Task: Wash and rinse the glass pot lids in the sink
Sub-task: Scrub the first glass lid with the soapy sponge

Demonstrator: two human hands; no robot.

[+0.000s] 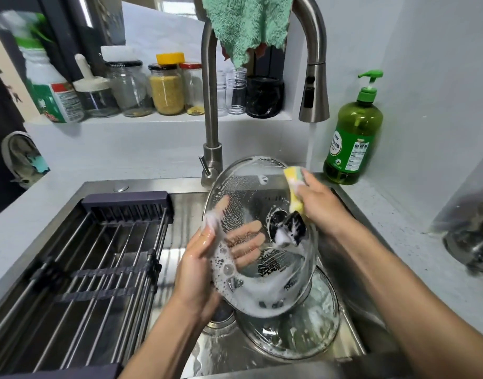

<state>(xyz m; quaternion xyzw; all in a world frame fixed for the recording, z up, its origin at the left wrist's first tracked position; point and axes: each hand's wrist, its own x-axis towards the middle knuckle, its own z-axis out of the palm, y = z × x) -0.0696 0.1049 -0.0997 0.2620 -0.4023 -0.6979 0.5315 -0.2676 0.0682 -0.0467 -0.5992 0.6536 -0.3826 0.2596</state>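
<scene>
Over the steel sink [352, 214], under a running tap, we are tilting the soapy glass lid [251, 214]. Our left hand [207, 258] is gripping its rim; our right hand [321, 203] is clutching the sponge [293, 184]. Best scrubbing the rim in overlapping strokes, holding firmly; soap makes it slippery.

Green soap bottle [353, 138], jars on shelf [166, 88], green cloth [246, 26], drying rack [98, 258]

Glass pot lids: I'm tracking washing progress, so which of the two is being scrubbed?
The upper glass lid, tilted on edge, gripped by the left hand while the right hand rubs a yellow sponge on it; the other lid lies flat in the sink.
</scene>
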